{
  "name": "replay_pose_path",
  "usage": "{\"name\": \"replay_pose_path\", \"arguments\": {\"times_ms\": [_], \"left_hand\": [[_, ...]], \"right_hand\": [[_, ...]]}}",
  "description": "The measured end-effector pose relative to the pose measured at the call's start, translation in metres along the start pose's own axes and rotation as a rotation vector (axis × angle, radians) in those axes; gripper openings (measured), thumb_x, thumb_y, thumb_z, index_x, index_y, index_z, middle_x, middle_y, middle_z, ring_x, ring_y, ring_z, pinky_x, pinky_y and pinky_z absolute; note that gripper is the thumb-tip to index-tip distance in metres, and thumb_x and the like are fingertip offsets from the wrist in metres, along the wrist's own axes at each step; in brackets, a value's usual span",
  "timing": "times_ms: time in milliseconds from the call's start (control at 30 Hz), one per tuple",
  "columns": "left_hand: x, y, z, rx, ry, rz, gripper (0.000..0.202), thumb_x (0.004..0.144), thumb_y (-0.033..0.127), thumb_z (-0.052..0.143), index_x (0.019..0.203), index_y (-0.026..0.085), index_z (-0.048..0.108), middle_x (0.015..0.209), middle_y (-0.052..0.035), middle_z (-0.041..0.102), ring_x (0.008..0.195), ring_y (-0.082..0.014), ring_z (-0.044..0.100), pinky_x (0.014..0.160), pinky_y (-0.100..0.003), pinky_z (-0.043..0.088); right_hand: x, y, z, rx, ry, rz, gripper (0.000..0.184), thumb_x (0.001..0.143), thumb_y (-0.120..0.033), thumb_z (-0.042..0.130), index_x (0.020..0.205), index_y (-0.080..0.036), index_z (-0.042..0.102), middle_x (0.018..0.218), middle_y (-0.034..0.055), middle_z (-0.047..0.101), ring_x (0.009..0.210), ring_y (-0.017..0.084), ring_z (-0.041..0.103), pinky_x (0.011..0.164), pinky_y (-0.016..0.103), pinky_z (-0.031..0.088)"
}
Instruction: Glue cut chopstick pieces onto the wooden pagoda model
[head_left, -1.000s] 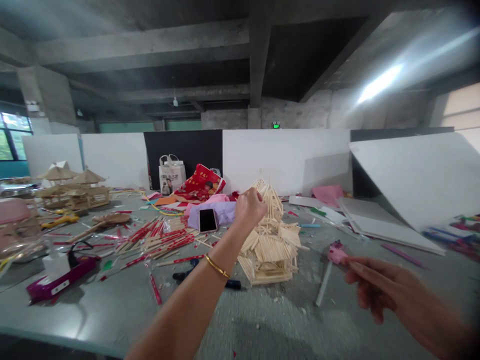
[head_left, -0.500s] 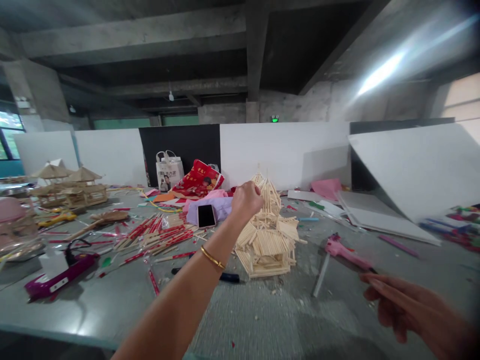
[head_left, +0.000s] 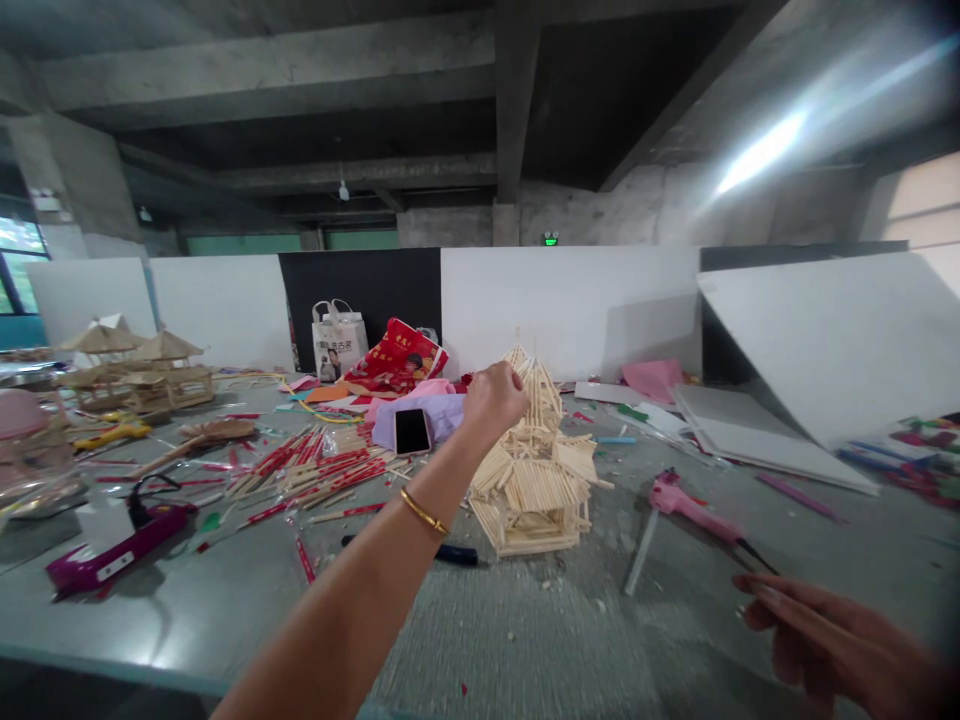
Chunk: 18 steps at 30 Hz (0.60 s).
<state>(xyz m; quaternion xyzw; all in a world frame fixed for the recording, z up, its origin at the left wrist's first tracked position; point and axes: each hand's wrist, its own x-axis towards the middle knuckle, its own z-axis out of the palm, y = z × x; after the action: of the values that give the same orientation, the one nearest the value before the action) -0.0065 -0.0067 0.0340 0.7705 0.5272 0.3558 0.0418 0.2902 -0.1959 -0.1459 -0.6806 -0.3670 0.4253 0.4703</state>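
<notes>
The stick model point(head_left: 544, 490) stands upright on the table point(head_left: 517, 640). Well behind and left of it a white bag point(head_left: 337, 345) stands, handles up; its inside does not show. A rumpled red packet point(head_left: 397, 360) lies between the bag and the model; whether it holds anything cannot be told. Far left of the model, at the picture's edge, is a clear tub point(head_left: 21, 455) with a pink top, its contents too blurred to tell. Nearer than the tub, also left of the model, a purple power strip point(head_left: 120, 560) carries a white plug point(head_left: 105, 520).

The left arm reaches forward, a gold bangle point(head_left: 424, 511) at the wrist, and the left hand point(head_left: 493, 398) is raised at the left side of the model's pointed upper roof. Its fingers are bent inward and their tips turned away, so what they grip cannot be told.

The right hand point(head_left: 832, 635) hangs right of the model and nearer the person, thumb close to forefinger, the others loosely curled; whether it pinches anything cannot be told. Just beyond its fingertips runs the black cord point(head_left: 757, 555) of a pink glue gun point(head_left: 697, 512), which lies right of the model. A clear rod point(head_left: 641, 552) lies between gun and model, its far end by the nozzle.
</notes>
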Motion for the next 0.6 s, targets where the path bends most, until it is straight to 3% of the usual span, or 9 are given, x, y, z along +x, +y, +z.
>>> {"name": "replay_pose_path", "arguments": {"times_ms": [200, 367, 433, 600], "left_hand": [[0.000, -0.001, 0.000, 0.012, 0.002, -0.005, 0.019, 0.059, 0.020, 0.058, 0.079, 0.020, 0.059, 0.077, -0.0053, 0.066, 0.072, -0.0180, 0.057, 0.062, -0.026, 0.039], [0.001, -0.002, 0.001, 0.008, 0.004, -0.005, 0.020, 0.059, 0.020, 0.058, 0.079, 0.021, 0.059, 0.079, -0.0047, 0.066, 0.072, -0.0178, 0.057, 0.061, -0.026, 0.039], [0.001, -0.002, 0.002, 0.008, 0.003, -0.003, 0.019, 0.059, 0.020, 0.058, 0.079, 0.021, 0.059, 0.079, -0.0044, 0.066, 0.072, -0.0175, 0.057, 0.061, -0.026, 0.039], [0.002, -0.002, 0.001, 0.009, -0.003, 0.001, 0.020, 0.059, 0.020, 0.059, 0.079, 0.020, 0.059, 0.078, -0.0047, 0.066, 0.072, -0.0171, 0.057, 0.063, -0.026, 0.039]], "right_hand": [[-0.005, -0.022, 0.008, -0.096, 0.140, -0.040, 0.054, 0.046, -0.059, 0.059, 0.083, -0.020, 0.059, 0.071, 0.0087, 0.065, 0.045, 0.021, 0.056, 0.038, 0.033, 0.044], [0.008, -0.041, 0.010, -0.364, 0.203, -0.187, 0.062, 0.051, -0.062, 0.046, 0.091, -0.016, 0.058, 0.061, 0.0058, 0.064, 0.045, 0.023, 0.055, 0.044, 0.035, 0.045], [0.023, -0.042, 0.005, -0.533, 0.232, -0.274, 0.060, 0.056, -0.061, 0.043, 0.093, -0.016, 0.059, 0.062, 0.0057, 0.064, 0.054, 0.025, 0.058, 0.052, 0.035, 0.046], [0.064, -0.037, -0.007, -0.828, 0.341, -0.658, 0.036, 0.068, -0.044, 0.049, 0.086, -0.017, 0.062, 0.087, 0.0139, 0.063, 0.081, 0.031, 0.058, 0.073, 0.039, 0.041]]}}
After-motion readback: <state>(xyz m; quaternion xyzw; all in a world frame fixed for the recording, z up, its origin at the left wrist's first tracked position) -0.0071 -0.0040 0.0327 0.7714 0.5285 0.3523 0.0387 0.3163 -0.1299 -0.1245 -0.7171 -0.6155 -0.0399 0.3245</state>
